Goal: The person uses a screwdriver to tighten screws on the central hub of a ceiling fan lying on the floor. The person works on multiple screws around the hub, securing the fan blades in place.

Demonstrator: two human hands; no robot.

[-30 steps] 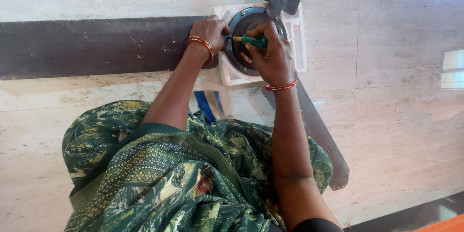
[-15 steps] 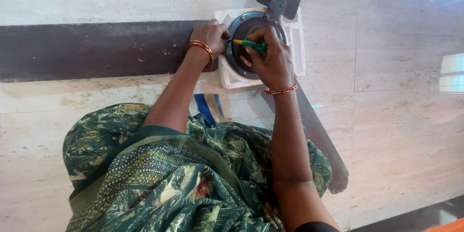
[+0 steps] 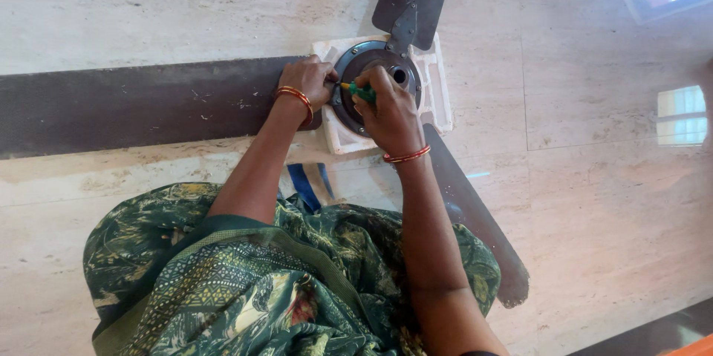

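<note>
**Fastening a blade at the fan hub**

While the right hand (image 3: 390,115) closes its grip on a green-handled screwdriver (image 3: 362,92), tip toward the hub's left rim, the left hand (image 3: 308,83) presses the long blade's (image 3: 141,103) root. Beyond, the fan motor (image 3: 375,77) rests on a white foam block (image 3: 438,96) on the floor; turning the screw appears next.

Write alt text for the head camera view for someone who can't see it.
A person's right hand holds a green-handled screwdriver against the round dark hub of a ceiling fan lying on a pale stone floor, while the left hand steadies the hub's edge. The hub rests on a white foam block, with three dark blades spreading outward.
</note>
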